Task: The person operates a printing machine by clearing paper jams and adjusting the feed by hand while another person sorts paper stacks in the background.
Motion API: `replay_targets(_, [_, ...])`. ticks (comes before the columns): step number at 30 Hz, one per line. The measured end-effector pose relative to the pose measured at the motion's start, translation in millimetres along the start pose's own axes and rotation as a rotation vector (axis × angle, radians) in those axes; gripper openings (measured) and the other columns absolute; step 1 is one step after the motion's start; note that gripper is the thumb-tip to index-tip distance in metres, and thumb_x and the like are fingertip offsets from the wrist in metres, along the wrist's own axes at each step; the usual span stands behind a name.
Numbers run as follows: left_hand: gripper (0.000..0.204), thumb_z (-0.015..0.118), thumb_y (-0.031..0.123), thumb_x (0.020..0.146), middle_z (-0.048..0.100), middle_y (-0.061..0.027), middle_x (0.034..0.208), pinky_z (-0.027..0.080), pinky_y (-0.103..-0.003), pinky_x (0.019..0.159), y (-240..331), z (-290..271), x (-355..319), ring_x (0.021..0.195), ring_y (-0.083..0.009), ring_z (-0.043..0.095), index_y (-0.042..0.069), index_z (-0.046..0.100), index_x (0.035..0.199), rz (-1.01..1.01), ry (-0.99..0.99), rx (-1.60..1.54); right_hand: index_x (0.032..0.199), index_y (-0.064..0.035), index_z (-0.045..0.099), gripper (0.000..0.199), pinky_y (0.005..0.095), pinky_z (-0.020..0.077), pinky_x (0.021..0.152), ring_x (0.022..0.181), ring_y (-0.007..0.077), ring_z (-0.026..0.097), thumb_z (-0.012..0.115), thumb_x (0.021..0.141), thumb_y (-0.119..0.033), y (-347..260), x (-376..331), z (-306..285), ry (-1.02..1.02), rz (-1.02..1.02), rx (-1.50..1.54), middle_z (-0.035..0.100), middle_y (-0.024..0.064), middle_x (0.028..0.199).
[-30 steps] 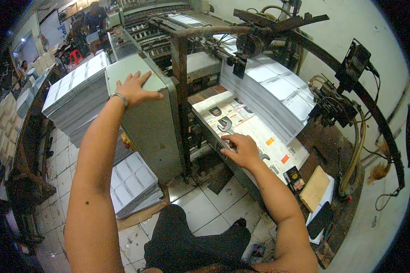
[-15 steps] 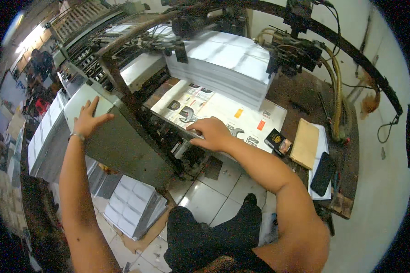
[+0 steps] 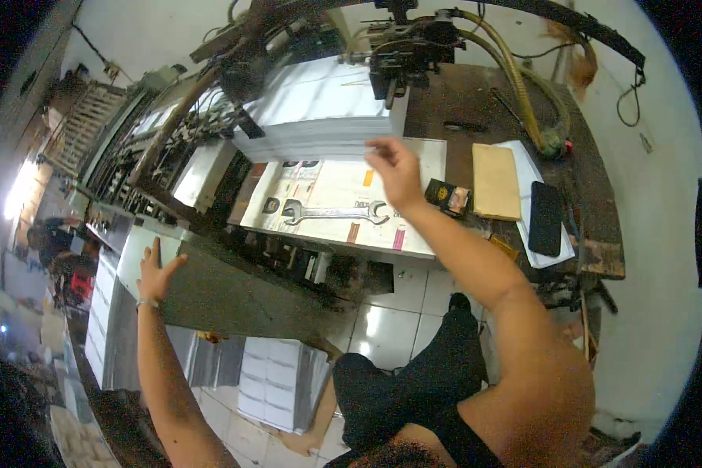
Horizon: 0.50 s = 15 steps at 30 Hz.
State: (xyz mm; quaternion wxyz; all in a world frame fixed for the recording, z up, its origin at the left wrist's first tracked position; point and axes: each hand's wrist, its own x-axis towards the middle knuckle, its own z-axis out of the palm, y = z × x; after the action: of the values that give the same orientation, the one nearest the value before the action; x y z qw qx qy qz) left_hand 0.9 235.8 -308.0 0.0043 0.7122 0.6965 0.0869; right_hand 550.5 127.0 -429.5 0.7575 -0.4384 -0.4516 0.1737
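My left hand [image 3: 158, 271] rests with its fingers spread on the upper edge of a grey-green metal machine panel [image 3: 234, 285]. My right hand [image 3: 398, 175] hovers at the front face of a tall stack of white paper [image 3: 327, 97]; its fingers are loosely curled and a little apart, and I see nothing in them. Whether the fingertips touch the stack I cannot tell. Below and left of that hand, a double open-ended wrench [image 3: 334, 214] lies on printed sheets [image 3: 320, 183] covering the board in front of the stack.
Right of the sheets sit a small dark packet [image 3: 444, 195], a tan pad [image 3: 495, 181] and a black phone [image 3: 545, 218] on white paper. Machine heads with hoses [image 3: 409, 58] overhang the stack. Another paper pile [image 3: 277, 382] stands on the tiled floor by my legs.
My right hand has moved from over the wrench up to the stack's front, uncovering the wrench. My left hand stays on the panel. The view has swung round.
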Motion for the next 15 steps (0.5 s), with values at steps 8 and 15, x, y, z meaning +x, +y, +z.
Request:
replay_targets(8, [0.115, 0.072, 0.078, 0.074, 0.022, -0.0238, 0.173, 0.012, -0.074, 0.120, 29.3, -9.1, 4.9, 0.159, -0.0457, 0.019, 0.026, 0.031, 0.167, 0.010, 0.005, -0.006, 0.145, 0.0069, 0.051, 0.078, 0.0369, 0.0485, 0.106, 0.126, 0.0306, 0.064, 0.076, 0.074, -0.014, 61.0, 82.3, -68.6, 0.093, 0.022, -0.259, 0.068, 0.0240, 0.128])
replay_targets(15, [0.112, 0.069, 0.076, 0.079, 0.020, -0.0236, 0.173, 0.009, -0.075, 0.120, 33.7, -17.7, -29.2, 0.159, -0.0465, 0.017, 0.026, 0.026, 0.168, -0.042, -0.041, 0.057, 0.152, 0.0001, 0.048, 0.079, 0.0354, 0.0473, 0.104, 0.124, 0.0233, 0.060, 0.072, 0.077, -0.006, 2.5, 70.0, -52.2, -0.178, 0.480, -0.258, 0.064, 0.0139, 0.137])
